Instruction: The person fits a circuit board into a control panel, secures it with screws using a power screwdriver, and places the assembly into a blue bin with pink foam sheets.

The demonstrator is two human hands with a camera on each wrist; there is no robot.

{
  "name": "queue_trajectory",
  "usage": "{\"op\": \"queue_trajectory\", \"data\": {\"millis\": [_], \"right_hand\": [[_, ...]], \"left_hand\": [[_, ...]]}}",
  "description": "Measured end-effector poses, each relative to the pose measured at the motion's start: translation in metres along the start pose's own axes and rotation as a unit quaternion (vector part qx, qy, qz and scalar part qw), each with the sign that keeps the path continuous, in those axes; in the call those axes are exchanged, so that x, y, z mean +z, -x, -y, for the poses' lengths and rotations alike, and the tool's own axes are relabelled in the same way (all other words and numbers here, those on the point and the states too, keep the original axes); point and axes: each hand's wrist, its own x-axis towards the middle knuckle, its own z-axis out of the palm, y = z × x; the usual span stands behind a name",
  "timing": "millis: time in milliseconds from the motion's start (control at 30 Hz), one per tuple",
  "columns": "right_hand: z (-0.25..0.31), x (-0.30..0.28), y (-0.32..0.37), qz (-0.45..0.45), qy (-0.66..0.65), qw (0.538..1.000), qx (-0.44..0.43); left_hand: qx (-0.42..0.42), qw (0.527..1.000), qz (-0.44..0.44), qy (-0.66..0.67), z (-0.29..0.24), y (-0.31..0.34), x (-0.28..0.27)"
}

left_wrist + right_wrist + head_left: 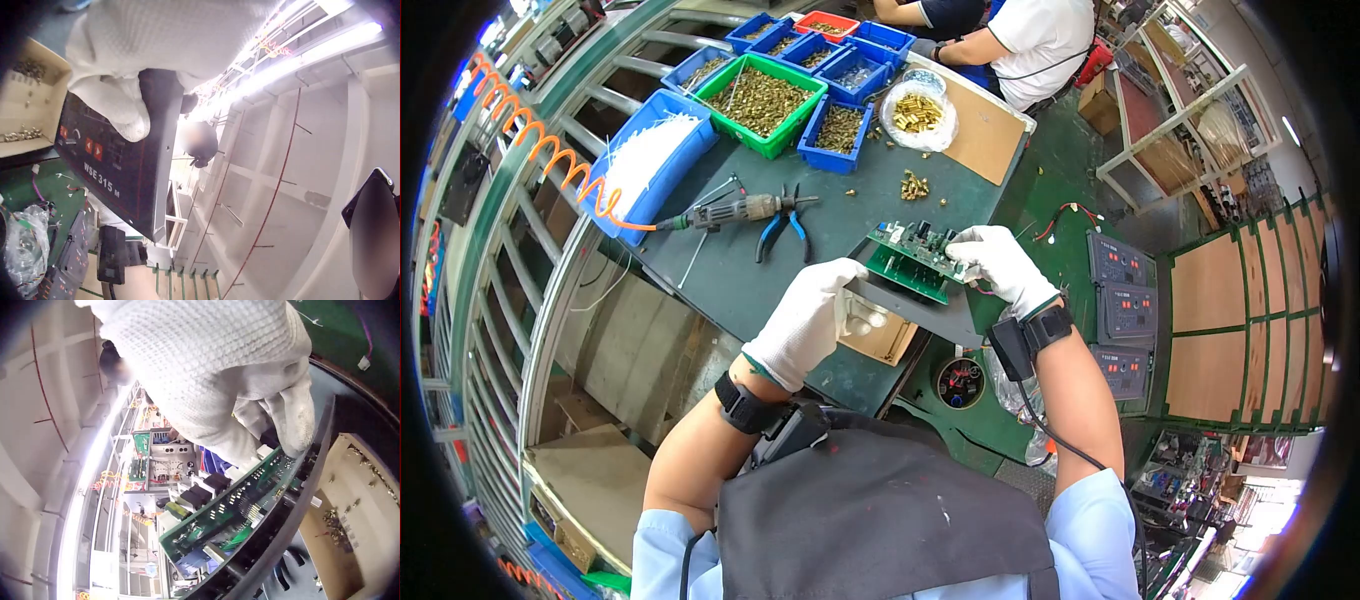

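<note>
A dark control panel [106, 156] printed "WSE 315 M" is held up over the bench's near edge, its printed face turned away from the head camera. My gloved left hand [810, 315] grips the panel's left end, finger laid across the printed face in the left wrist view. On the panel's back sits a green circuit board [908, 262] with black and white components. The gloved right hand [1005, 268] pinches the board's right end; in the right wrist view its fingertips [297, 425] are at the board's corner, beside the panel edge.
Pliers [784, 225] and a power screwdriver [735, 211] lie on the bench. Behind stand a green bin [765, 150] of brass parts, blue bins and a bag of brass fittings [917, 112]. A cardboard tray [31, 147] is below the panel. More panels [1125, 310] sit at right.
</note>
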Motion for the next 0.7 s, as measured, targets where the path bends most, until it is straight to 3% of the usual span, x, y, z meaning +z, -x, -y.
{"op": "queue_trajectory", "data": {"millis": [200, 700], "right_hand": [[-0.0058, -0.0012, -0.0034, -0.014, 0.070, 0.997, -0.031], [-0.0080, -0.0011, -0.0059, -0.009, 0.032, 0.999, -0.015]], "left_hand": [[-0.014, 1.000, -0.013, -0.013, -0.0009, -0.0021, -0.0015], [-0.012, 1.000, 0.002, -0.008, -0.0007, -0.0027, -0.0014]]}}
